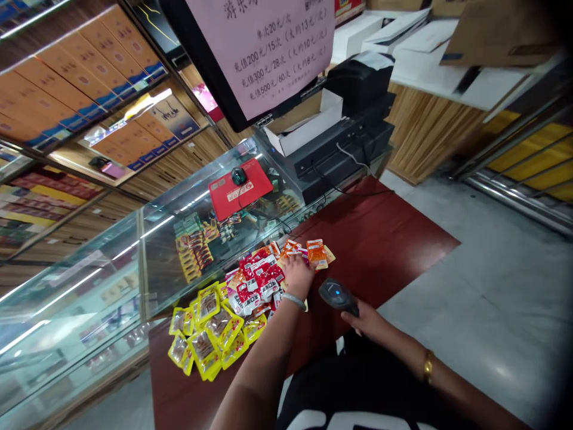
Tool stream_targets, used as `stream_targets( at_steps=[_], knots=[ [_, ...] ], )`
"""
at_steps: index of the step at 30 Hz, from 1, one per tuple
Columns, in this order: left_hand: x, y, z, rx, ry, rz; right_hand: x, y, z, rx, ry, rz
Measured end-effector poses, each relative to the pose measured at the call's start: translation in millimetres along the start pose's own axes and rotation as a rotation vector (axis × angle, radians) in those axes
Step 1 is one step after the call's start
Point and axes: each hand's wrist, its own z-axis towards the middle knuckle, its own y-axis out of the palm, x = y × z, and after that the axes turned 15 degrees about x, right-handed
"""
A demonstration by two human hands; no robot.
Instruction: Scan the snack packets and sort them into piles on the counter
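A dark handheld barcode scanner (pixel 335 292) is in my right hand (pixel 366 321), whose fingers wrap around its handle. Its head points toward the packets, and a small blue light shows on top. My left hand (pixel 299 276) rests on the pile, fingers stretched over the snack packets; the fingertips are partly hard to make out. Under and beside it lie red and white snack packets (pixel 264 272). Orange snack packets (pixel 316 252) sit just beyond its fingers. Yellow-edged snack packets (pixel 219 325) are heaped to the left, apart from both hands.
The packets lie on a dark red tabletop (pixel 385 233). Behind it stands a glass display counter (pixel 156 239) bearing a red mat (pixel 224 200) and a mouse (pixel 239 175). A monitor with a pink price sheet (pixel 286 48) and a white open box (pixel 308 128) are farther back.
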Motion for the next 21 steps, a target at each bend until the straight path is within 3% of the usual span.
stream_targets(
  at_steps=[4,10,15,21],
  knots=[
    [29,18,15,-0.023,0.036,0.092,11,-7,-3,0.037,0.021,0.046],
    [33,31,30,-0.1,0.043,0.06,23,-23,-4,0.102,0.029,0.076],
    [23,44,36,-0.213,-0.194,-0.321,10,-34,2,0.144,0.074,0.096],
    [25,62,36,-0.112,-0.467,-0.798,-14,-41,14,0.157,0.065,0.107]
  ],
)
